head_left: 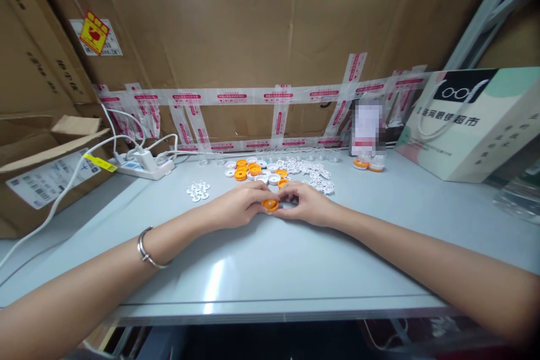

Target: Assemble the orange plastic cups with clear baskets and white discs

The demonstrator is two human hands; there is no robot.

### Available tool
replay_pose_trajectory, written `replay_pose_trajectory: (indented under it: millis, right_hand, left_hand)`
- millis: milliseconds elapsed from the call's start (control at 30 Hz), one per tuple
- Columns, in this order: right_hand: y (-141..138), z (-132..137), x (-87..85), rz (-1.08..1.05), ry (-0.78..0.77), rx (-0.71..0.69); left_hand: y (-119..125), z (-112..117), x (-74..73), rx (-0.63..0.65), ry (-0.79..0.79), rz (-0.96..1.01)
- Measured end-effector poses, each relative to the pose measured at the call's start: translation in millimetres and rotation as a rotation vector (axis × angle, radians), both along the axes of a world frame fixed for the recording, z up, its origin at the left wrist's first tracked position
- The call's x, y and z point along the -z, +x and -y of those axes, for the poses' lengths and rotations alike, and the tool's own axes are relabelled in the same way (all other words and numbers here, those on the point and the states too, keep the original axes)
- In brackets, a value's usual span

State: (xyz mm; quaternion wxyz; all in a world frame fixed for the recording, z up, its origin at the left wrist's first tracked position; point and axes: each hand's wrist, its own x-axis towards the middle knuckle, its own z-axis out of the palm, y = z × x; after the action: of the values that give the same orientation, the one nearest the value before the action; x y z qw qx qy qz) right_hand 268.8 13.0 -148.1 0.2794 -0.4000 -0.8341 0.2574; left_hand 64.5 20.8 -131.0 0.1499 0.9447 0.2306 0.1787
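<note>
Between my two hands is a round orange cap (270, 205), held just above or on the grey tabletop. My left hand (240, 203) pinches its left side with thumb and fingers. From the right, my right hand (306, 203) closes its fingers and thumb on the other side. Right behind them lies a cluster of orange caps (254, 169) and white caps (274, 179). Small white ring-like parts (312, 170) are heaped to the right of that cluster. A little group of small white pieces (198, 191) sits left of my left hand.
A power strip (143, 166) with white cables stands at the back left, beside an opened cardboard box (46, 174). A propped phone (366, 128) leans at the back, with orange-and-white containers (368, 163) before it. A paper bag (468, 124) stands right. Taped cardboard (236, 28) forms the back.
</note>
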Motion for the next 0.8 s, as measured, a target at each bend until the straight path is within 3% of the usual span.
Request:
replay_pose_trajectory:
  millis: [233, 500, 700, 800]
  right_hand:
    - [1.2, 4.0, -1.7, 0.032, 0.029, -0.014]
    - [0.0, 6.9, -1.0, -0.058, -0.092, 0.026]
    - [0.6, 7.8, -1.1, -0.041, -0.115, 0.045]
    - [0.5, 9.7, -2.5, -0.037, -0.114, 0.073]
  left_hand:
    - [-0.6, 4.2, -0.9, -0.014, -0.012, 0.043]
    - [-1.7, -0.9, 2.9, -0.014, -0.089, 0.150]
    - [-30.6, -17.5, -21.2, -0.169, 0.090, 0.187]
    - [-47.1, -24.8, -30.4, -0.252, 0.145, 0.107]
